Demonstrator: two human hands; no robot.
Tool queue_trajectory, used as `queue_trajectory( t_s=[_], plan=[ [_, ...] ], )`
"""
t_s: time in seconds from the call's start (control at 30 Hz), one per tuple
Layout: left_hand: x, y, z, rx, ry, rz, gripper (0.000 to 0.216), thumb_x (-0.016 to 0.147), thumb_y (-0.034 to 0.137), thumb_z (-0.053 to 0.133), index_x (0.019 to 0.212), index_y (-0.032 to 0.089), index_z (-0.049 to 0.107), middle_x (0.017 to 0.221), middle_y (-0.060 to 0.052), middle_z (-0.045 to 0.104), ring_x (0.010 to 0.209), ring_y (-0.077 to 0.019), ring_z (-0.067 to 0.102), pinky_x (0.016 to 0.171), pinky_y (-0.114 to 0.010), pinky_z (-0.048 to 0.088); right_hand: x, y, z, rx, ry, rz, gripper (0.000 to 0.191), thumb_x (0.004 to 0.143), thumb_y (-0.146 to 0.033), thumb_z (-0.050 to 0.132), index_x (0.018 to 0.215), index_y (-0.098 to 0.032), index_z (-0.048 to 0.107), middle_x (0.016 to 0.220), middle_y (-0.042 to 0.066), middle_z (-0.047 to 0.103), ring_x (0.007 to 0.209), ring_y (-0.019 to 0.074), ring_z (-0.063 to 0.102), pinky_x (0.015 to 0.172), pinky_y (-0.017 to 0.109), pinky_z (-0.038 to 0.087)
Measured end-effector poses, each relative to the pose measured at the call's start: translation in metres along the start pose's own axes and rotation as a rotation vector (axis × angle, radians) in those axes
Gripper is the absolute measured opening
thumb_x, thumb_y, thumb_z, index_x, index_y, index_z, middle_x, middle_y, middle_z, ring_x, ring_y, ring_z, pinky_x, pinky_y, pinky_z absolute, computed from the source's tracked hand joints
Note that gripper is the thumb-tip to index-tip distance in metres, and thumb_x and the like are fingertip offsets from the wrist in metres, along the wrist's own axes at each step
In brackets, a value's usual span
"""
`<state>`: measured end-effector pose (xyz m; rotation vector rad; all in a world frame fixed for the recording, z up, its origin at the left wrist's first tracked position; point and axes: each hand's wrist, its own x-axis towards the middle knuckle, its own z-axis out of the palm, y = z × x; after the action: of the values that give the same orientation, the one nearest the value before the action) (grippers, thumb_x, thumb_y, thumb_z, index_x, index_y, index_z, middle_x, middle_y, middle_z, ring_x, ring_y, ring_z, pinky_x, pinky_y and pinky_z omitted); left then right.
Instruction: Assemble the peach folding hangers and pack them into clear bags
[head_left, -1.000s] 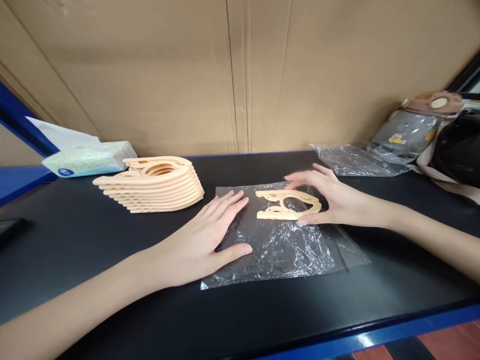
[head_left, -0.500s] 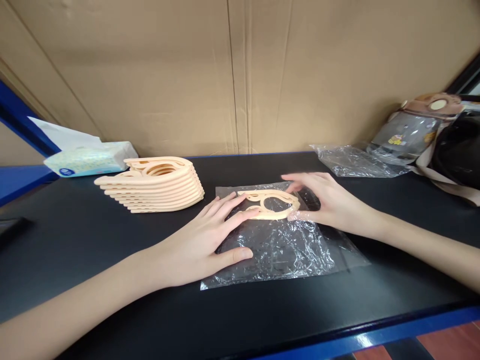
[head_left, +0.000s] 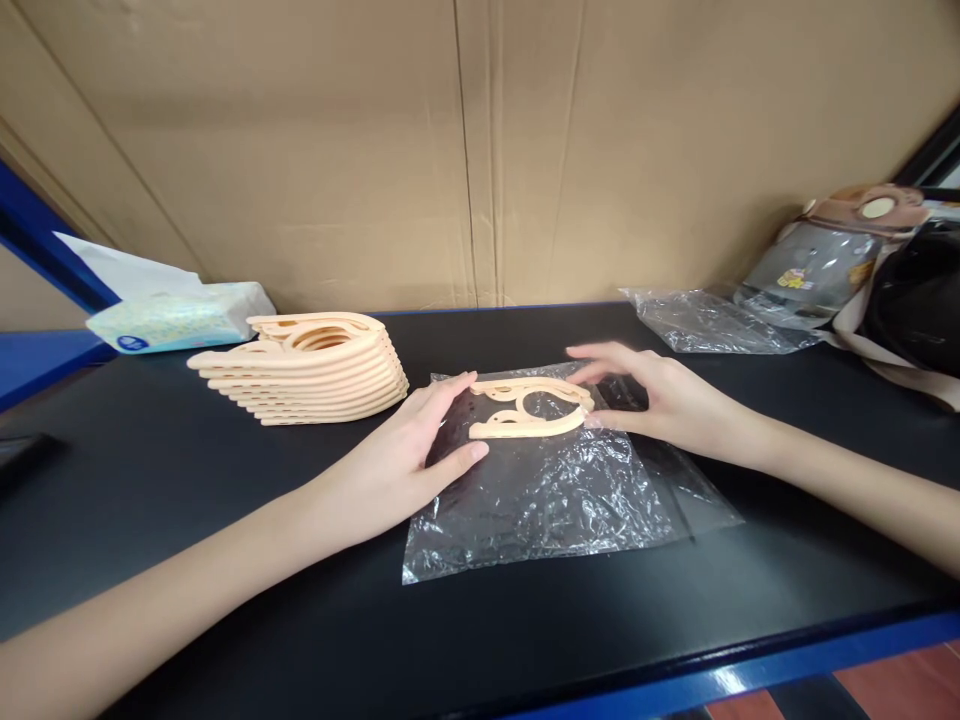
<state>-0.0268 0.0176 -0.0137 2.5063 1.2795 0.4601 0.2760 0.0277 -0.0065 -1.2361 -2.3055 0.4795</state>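
Observation:
A peach plastic folding hanger [head_left: 536,428] lies folded flat at the far part of a clear plastic bag [head_left: 540,500]; whether film covers it I cannot tell. My right hand [head_left: 664,405] grips its rounded right end, thumb on the near side and fingers on the far side. My left hand [head_left: 409,450] is at the other end, thumb and fingers apart, with fingertips by the far left tip and the thumb just in front of the near arm. Left of that hand stands a neat stack of similar folded hangers [head_left: 322,375].
At the back left is a tissue pack [head_left: 180,318]. Another clear bag [head_left: 720,325] lies at the back right beside a drink bottle [head_left: 817,260] and a black strapped item [head_left: 919,300]. Cardboard [head_left: 337,160] walls off the rear of the black table [head_left: 525,630].
My left hand has drawn back to the left, off the top of the hanger, uncovering its left ends. The hanger and my right hand's thumb have shifted slightly left.

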Motion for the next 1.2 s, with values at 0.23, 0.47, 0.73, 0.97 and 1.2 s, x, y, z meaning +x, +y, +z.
queue_trajectory(
  t_s=[0.23,0.47,0.73,0.97,1.2],
  plan=[
    [0.006,-0.002,-0.003,-0.058,-0.003,0.05,0.058,0.094,0.05,0.047,0.144,0.023,0.036,0.144,-0.01,0.048,0.131,-0.0254,0.048,0.109,-0.045,0.041,0.0,0.0,-0.007,0.11,-0.048,0.035,0.06,0.082,-0.045,0.067,0.135,-0.028,0.044,0.119,0.004,0.07,0.113,0.0266,0.06,0.097,0.05,0.044],
    [0.009,-0.003,-0.003,-0.09,-0.026,0.004,0.066,0.087,0.054,0.056,0.142,0.021,0.038,0.144,-0.01,0.047,0.13,-0.0289,0.047,0.108,-0.047,0.04,0.003,0.004,0.0,0.203,-0.031,0.007,0.055,0.082,-0.038,0.069,0.132,-0.027,0.048,0.117,0.003,0.071,0.112,0.0235,0.061,0.093,0.043,0.045],
    [0.011,-0.008,-0.001,-0.138,-0.052,0.051,0.07,0.085,0.053,0.061,0.142,0.022,0.037,0.143,-0.008,0.046,0.13,-0.0257,0.046,0.109,-0.042,0.039,0.007,0.003,0.01,0.167,-0.011,-0.027,0.056,0.082,-0.042,0.069,0.132,-0.026,0.05,0.118,0.003,0.071,0.094,0.0194,0.062,0.075,0.036,0.046],
    [0.013,-0.01,0.0,-0.131,-0.052,0.096,0.067,0.086,0.052,0.061,0.142,0.023,0.036,0.142,-0.008,0.046,0.128,-0.0253,0.048,0.108,-0.041,0.04,0.009,0.001,0.015,0.097,-0.014,-0.074,0.057,0.085,-0.043,0.067,0.136,-0.025,0.049,0.119,0.003,0.07,0.083,0.0168,0.058,0.068,0.033,0.045],
    [0.013,-0.01,-0.001,-0.124,-0.044,0.104,0.066,0.086,0.051,0.061,0.141,0.024,0.037,0.141,-0.008,0.047,0.126,-0.0263,0.05,0.104,-0.041,0.043,0.01,0.001,0.015,0.066,-0.031,-0.086,0.055,0.089,-0.042,0.062,0.139,-0.025,0.047,0.123,0.003,0.069,0.089,0.0174,0.062,0.067,0.032,0.048]
  ],
)
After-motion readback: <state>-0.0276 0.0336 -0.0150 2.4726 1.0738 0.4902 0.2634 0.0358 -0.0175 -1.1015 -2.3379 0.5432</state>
